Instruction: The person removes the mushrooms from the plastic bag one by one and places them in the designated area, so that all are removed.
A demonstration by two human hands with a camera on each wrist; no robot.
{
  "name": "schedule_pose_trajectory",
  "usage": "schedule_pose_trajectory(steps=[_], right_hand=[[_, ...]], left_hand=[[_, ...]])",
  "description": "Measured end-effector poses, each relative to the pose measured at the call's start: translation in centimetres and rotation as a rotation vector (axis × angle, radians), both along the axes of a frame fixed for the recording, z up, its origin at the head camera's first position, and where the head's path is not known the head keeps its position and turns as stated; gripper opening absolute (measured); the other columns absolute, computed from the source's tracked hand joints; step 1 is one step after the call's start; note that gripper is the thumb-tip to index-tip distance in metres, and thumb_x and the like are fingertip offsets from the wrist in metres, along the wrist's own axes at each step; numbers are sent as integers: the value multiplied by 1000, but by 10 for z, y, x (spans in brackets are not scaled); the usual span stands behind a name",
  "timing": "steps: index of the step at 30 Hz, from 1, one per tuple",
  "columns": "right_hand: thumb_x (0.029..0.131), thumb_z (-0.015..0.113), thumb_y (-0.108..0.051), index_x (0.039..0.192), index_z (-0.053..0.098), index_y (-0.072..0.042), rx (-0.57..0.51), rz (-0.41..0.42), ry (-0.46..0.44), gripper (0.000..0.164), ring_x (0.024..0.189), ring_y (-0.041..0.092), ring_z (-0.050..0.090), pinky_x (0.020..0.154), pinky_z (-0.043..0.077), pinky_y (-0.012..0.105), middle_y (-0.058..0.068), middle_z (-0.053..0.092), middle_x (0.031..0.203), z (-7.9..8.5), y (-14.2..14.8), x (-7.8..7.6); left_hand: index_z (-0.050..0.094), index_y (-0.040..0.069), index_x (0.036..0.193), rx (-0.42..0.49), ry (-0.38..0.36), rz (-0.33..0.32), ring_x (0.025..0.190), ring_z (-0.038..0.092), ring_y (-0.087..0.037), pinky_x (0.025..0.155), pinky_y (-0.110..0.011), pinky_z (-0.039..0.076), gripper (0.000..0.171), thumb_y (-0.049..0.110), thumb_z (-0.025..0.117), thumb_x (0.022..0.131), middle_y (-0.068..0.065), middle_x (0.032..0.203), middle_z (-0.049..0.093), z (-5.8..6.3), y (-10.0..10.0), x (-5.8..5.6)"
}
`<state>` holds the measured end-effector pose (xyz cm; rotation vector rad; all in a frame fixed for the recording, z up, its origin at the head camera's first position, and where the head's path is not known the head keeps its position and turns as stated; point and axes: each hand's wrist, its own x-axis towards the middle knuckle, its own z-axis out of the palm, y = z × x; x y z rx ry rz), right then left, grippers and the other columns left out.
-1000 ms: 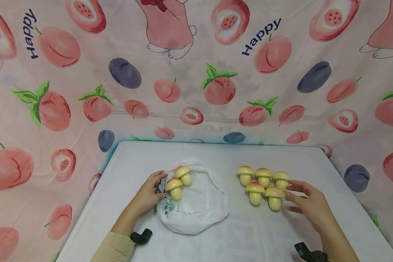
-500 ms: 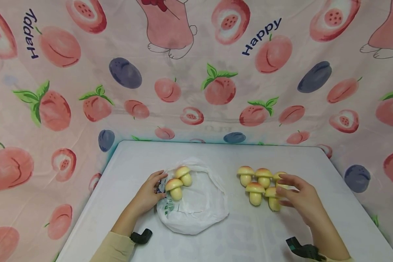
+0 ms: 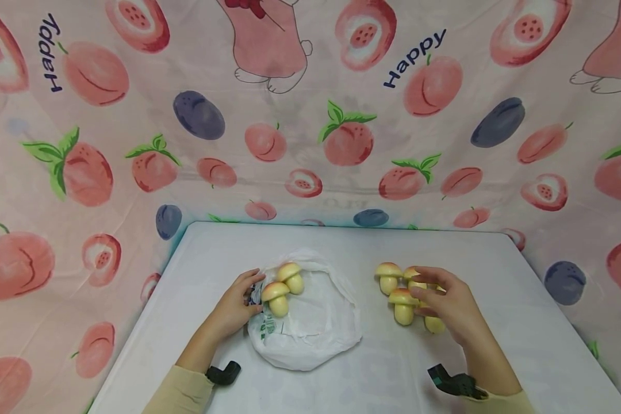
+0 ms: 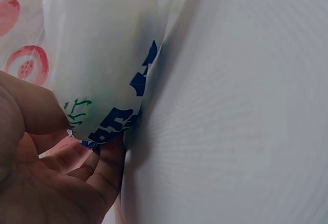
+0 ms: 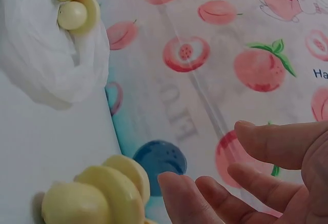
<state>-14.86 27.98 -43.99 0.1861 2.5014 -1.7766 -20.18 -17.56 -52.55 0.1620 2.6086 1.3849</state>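
Note:
A white plastic bag lies with its mouth spread wide on the table, green and blue print on its left side. Two toy mushrooms, yellow with orange-tinged caps, lie inside it; the nearer mushroom overlaps the other mushroom. At the bag's left edge, my left hand grips the plastic between thumb and fingers, as the left wrist view also shows. My right hand hovers over the cluster of several like mushrooms, fingers spread and holding nothing. It partly hides the cluster's right side.
The white table has its far edge against a hanging cloth printed with fruit. Wrist cameras, one on the left wrist and one on the right wrist, sit close above the tabletop.
My right hand has moved left from beside the mushroom cluster to over it, covering more of its right-hand mushrooms. The left hand and the bag have stayed put.

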Motion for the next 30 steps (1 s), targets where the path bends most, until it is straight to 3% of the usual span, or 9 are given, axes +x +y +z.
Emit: schedule_pose_trajectory(steps=[10,30], right_hand=[[102,75,-18,153,53,-2,-34,48,-38,58,104,23,75,82,69,39,28,57,147,0,-29,-11],[100,75,-11,149,59,-5,-74,113,-37,52,105,32,74,77,69,43,24,62,141,-16,-78,-34]], left_hand=[[52,15,160,-12,11,-10,154,44,-45,121,-61,46,75,-7,76,92,-4,177,31,0,1,0],[52,13,160,-12,17,-14,155,43,-45,121,-60,46,74,-7,75,93,-5,177,31,2,0,0]])
